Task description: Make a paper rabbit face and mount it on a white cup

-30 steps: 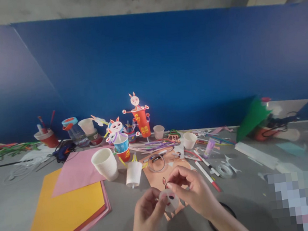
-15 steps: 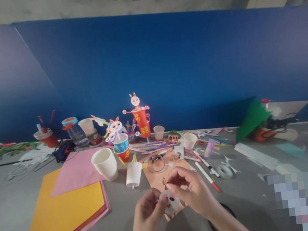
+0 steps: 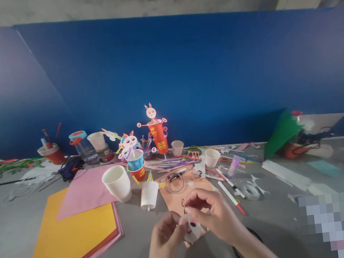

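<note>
A round white paper face (image 3: 192, 231) with a dark eye, pink cheek and red mouth is pinched at its left edge by my left hand (image 3: 168, 233). At the face's upper edge, the thumb and fingers of my right hand (image 3: 211, 213) are pressed together. A small ear-shaped piece with a dark outline (image 3: 183, 202) shows at those fingertips, its lower part hidden by them. Beneath both hands lies an orange-brown paper sheet (image 3: 171, 195), with a clear tape ring (image 3: 175, 183) on its upper part.
Rabbit-faced cup figures, one red (image 3: 159, 136) and one blue (image 3: 136, 162), stand at the back. White cups (image 3: 116, 185) are to the left, beside yellow (image 3: 74, 227) and pink sheets (image 3: 88, 186). A red-capped marker (image 3: 232, 198) and a tape roll (image 3: 251, 192) lie right.
The paper face has turned and dropped slightly, showing more of its eye and mouth. Both hands keep their pinch and have shifted only a little.
</note>
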Motion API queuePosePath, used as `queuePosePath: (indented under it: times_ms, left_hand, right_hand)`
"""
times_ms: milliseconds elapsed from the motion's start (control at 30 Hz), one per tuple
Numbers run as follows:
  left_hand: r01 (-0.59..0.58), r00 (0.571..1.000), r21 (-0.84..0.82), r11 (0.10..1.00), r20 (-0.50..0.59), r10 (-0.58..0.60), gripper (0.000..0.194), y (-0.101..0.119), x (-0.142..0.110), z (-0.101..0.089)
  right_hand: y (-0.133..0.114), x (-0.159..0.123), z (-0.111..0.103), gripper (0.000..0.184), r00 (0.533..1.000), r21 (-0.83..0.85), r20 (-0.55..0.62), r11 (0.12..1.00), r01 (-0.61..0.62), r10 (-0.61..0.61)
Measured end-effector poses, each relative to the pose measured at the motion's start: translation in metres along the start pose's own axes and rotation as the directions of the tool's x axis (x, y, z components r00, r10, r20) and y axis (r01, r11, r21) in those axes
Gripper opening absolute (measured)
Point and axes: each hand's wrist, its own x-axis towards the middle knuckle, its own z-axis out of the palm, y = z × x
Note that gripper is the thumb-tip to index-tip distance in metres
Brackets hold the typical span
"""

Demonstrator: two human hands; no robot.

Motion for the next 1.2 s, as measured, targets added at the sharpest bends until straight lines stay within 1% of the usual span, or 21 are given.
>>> queuePosePath:
  times_ms: [200,333,467,667,800,900,967,1033,1067,1100,1200]
  left_hand:
    - [0.032,0.999,-0.031,0.999,-0.011,-0.032,0.038,0.003,-0.001,0.001]
    - [0.030,0.999,-0.039,0.999,-0.013,-0.030,0.038,0.003,0.000,0.001]
    - [0.016,1.000,-0.032,0.999,-0.024,-0.017,0.038,0.002,0.000,0.001]
    - [-0.005,1.000,-0.027,1.000,0.013,0.006,0.042,-0.009,0.002,-0.003]
    - [-0.010,0.999,-0.019,1.000,0.038,0.011,0.043,-0.014,0.003,-0.005]
    - [-0.030,0.999,-0.014,0.999,-0.013,0.030,0.045,-0.012,0.003,-0.006]
    - [-0.026,0.998,-0.024,0.999,-0.049,0.025,0.045,-0.010,0.004,-0.007]
    - [-0.008,0.997,-0.021,1.000,-0.071,0.007,0.045,-0.009,0.005,-0.010]
    - [0.002,0.997,-0.014,1.000,-0.078,-0.003,0.045,-0.010,0.005,-0.012]
    - [0.008,0.996,-0.005,1.000,-0.087,-0.009,0.045,-0.010,0.005,-0.014]
    - [0.021,0.989,0.018,1.000,-0.144,-0.018,0.045,-0.015,0.005,-0.021]
  right_hand:
    - [0.004,0.000,-0.001,0.011,1.000,0.005,0.000,1.000,-0.016,0.016]
    - [0.004,-0.002,-0.001,0.012,0.999,0.003,0.022,0.999,-0.033,0.033]
    - [0.003,-0.002,0.001,0.017,0.999,0.021,0.037,1.000,-0.017,0.016]
    - [0.007,0.000,0.004,0.023,0.999,0.061,0.022,0.997,-0.038,0.037]
    - [0.006,-0.003,0.003,0.025,0.999,0.014,0.050,1.000,-0.020,0.019]
    - [0.006,-0.004,-0.003,0.027,0.998,-0.051,0.055,0.999,0.012,-0.009]
    - [0.013,-0.003,-0.010,0.026,0.999,-0.092,0.004,0.995,0.042,-0.042]
    - [0.028,0.001,-0.016,0.023,0.994,-0.155,-0.080,0.986,0.064,-0.077]
    - [0.038,0.003,-0.019,0.021,0.990,-0.204,-0.118,0.977,0.055,-0.081]
    - [0.049,0.005,-0.020,0.019,0.988,-0.262,-0.140,0.965,0.020,-0.058]
    - [0.079,0.012,-0.018,0.014,0.992,-0.455,-0.123,0.887,-0.074,0.019]
